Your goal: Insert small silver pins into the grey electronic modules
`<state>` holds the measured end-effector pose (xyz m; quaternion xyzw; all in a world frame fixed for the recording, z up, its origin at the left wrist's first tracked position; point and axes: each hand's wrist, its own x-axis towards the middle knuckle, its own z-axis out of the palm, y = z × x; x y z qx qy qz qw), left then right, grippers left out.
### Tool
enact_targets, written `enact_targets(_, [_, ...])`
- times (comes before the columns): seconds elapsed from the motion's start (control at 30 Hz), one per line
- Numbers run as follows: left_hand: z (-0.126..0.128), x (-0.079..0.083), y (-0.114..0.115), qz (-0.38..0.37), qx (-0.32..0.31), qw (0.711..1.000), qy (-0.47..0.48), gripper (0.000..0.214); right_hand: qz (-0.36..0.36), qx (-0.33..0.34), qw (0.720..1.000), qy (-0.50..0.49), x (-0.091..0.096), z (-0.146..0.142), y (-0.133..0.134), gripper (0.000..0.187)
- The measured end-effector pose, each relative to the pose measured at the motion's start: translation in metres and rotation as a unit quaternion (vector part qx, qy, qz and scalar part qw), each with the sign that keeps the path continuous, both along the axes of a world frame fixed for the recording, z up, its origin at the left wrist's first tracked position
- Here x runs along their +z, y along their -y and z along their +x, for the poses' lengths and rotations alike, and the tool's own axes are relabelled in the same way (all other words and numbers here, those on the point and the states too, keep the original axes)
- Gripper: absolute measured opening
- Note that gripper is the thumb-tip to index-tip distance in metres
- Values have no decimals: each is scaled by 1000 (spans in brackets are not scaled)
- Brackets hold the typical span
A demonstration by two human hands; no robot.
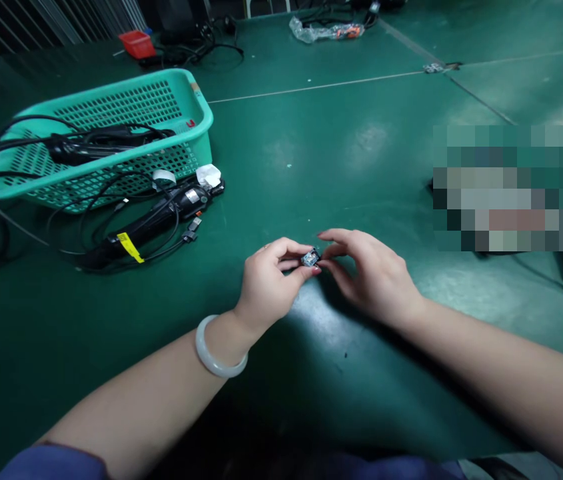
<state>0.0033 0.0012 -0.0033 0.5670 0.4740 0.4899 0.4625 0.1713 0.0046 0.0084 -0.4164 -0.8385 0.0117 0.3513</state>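
Note:
Between the thumb and fingers of my left hand (271,277) is a small bluish-silver electronic part (310,258) with a dark edge. It is held above the green table, and its exact kind is too small to make out. My right hand (376,270) is at the part's right side, its thumb and a finger closed together at that dark edge while the index finger arches above. Whether those fingertips grip the part itself or a tiny piece on it, I cannot tell. A pale bangle (218,350) circles my left wrist.
To the left stands a turquoise plastic basket (201,127) with black corded devices inside. A black handheld device (146,227) with a yellow tag and cables lies before it. Farther back are a red bin (137,44) and a clear plastic bag (311,31). A blurred-out patch covers the right side.

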Motion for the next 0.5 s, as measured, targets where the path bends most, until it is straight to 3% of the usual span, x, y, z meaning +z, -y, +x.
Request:
enact_targets(0.27, [2,4,-4,-102,-20,988,112,27,66,30,997,19,-2,4,-3,25])
enact_targets(0.5, [-1,2,-9,-159,-13,968,192,32,14,39,999,5,1,4,-5,15])
